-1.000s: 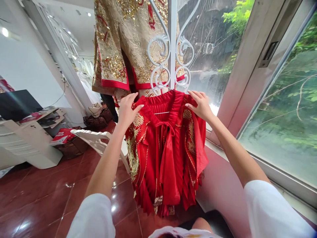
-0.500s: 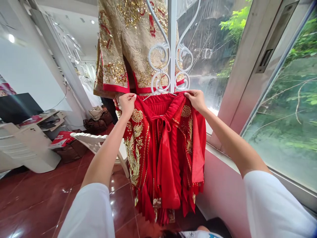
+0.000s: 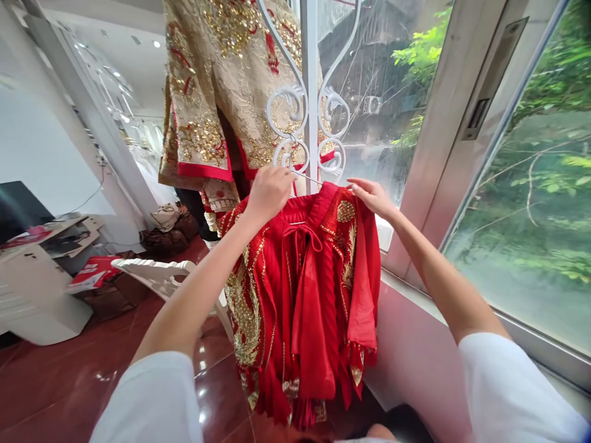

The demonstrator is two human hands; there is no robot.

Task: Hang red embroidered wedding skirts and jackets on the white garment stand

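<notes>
A red skirt [image 3: 314,307] with gold embroidery, pleats and a tied bow hangs in front of me from a thin wire hanger [image 3: 308,178]. My left hand [image 3: 271,192] is closed at the hanger's left side, just above the waistband; its fingertips are partly hidden behind the hand. At the waistband's right end, my right hand [image 3: 373,197] has its fingers stretched out, resting against the red cloth. Behind the skirt stands a white scrolled metal stand [image 3: 312,92]. A gold beaded garment [image 3: 198,92] with red trim hangs at the back.
A window [image 3: 521,203] with a metal frame fills the right side, above a pale ledge wall [image 3: 406,344]. To the left are a white chair [image 3: 161,277], brown bags [image 3: 170,234] and a white desk [image 3: 41,289] with a dark monitor [image 3: 23,209]. The floor [image 3: 152,381] is shiny red tile.
My left hand has let go of the waistband's left end and moved right to the hanger. My right hand's fingers have loosened at the right end. The skirt's left side has sagged.
</notes>
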